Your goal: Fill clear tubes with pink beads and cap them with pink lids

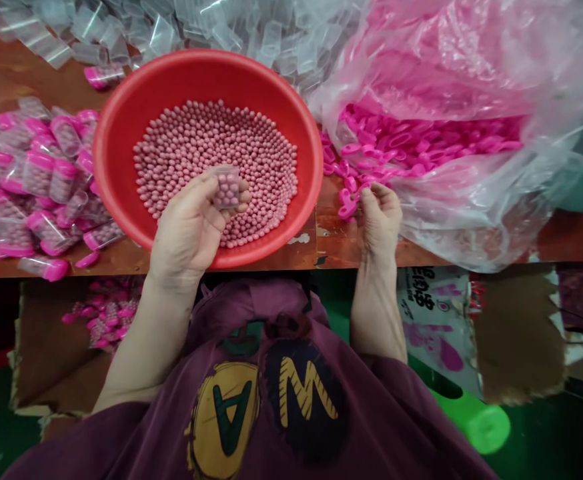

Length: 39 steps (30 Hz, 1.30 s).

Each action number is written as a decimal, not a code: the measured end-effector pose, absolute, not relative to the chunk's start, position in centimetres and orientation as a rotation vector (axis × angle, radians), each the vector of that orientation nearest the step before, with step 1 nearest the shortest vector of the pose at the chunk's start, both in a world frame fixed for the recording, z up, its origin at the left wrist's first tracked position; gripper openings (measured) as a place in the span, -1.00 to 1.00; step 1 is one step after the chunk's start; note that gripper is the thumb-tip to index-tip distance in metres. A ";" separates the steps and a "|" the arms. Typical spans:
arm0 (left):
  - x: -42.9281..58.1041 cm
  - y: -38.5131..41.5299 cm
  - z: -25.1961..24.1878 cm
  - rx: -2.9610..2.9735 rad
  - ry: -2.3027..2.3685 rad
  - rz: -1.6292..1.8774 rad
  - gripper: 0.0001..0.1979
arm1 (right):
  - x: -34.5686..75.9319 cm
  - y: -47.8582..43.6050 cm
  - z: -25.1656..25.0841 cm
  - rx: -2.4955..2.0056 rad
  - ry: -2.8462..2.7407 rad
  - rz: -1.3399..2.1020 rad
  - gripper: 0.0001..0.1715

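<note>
Over the red basin (pixel 114 167) of pink beads (pixel 191 133), my left hand (pixel 189 223) is closed round a small clear container (pixel 227 187) with pink beads inside. My right hand (pixel 380 217) is at the table edge, right of the basin, with thumb and fingers pinched on a pink cap (pixel 349 203). More pink caps (pixel 411 143) spill from a clear plastic bag just beyond that hand. The lower part of the clear container is partly covered by my left fingers.
Filled containers with pink caps (pixel 39 170) are piled left of the basin. Clear containers (pixel 154 33) lie behind it. The plastic bag (pixel 476 230) spreads over the right side. Below the table edge are cardboard boxes (pixel 516 340) and a green object (pixel 486 427).
</note>
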<state>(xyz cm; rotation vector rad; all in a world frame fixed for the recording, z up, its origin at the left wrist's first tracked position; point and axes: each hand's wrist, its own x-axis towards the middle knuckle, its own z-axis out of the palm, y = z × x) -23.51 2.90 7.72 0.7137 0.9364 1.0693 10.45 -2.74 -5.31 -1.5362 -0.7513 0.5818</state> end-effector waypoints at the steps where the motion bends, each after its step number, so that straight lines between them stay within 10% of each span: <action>1: -23.5 2.9 7.6 0.726 0.933 1.073 -0.80 | 10.6 -3.2 -5.5 -1.600 -0.794 0.544 -0.46; 7: -23.8 3.0 7.4 0.765 0.912 1.063 -0.75 | 11.3 -6.4 -3.5 -1.957 -1.378 0.066 -0.59; 20: -23.3 3.0 8.2 0.589 0.775 0.928 -0.73 | 7.8 -0.8 -1.8 -1.756 -1.374 0.091 -0.61; 27: -23.6 2.7 6.9 0.725 0.693 0.917 -0.59 | -1.8 1.0 6.5 -1.257 -1.213 0.779 -0.74; 39: -23.4 2.9 6.1 0.761 0.661 0.898 -0.51 | -4.0 1.5 8.6 -1.264 -1.601 0.507 -0.76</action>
